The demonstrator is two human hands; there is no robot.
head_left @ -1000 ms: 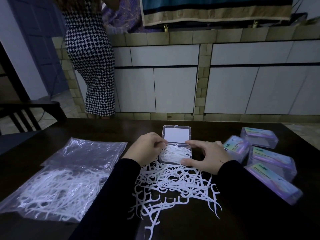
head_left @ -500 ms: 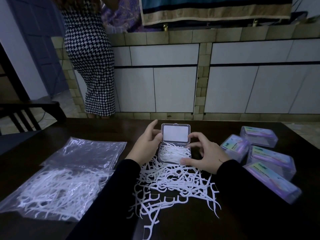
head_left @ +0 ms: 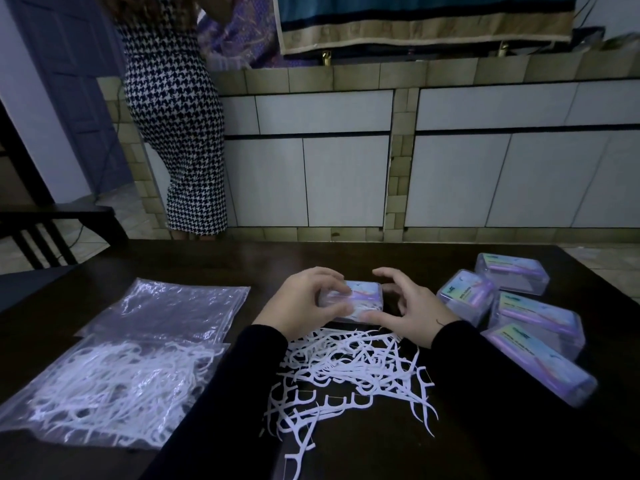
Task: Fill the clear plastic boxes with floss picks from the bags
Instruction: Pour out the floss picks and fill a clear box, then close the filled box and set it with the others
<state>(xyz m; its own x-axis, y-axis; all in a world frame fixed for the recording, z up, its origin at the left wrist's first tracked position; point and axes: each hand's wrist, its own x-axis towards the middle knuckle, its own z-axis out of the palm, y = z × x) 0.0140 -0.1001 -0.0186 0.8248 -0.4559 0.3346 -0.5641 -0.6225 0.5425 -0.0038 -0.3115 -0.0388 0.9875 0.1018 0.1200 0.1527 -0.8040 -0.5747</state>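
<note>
Nearest you, a loose pile of floss picks [head_left: 349, 372] lies on the dark table [head_left: 398, 258], w/ a bag of picks [head_left: 104, 389] to the left and an empty bag [head_left: 166, 306] just beyond it. Behind the pile, your left hand [head_left: 304, 299] grips the clear box [head_left: 360, 299], lid down, fingers curled over its top-left corner. Your right hand [head_left: 412, 303] has its thumb on the box's near edge, fingers apart & arched. Four filled boxes [head_left: 519, 306] sit to the right.
</note>
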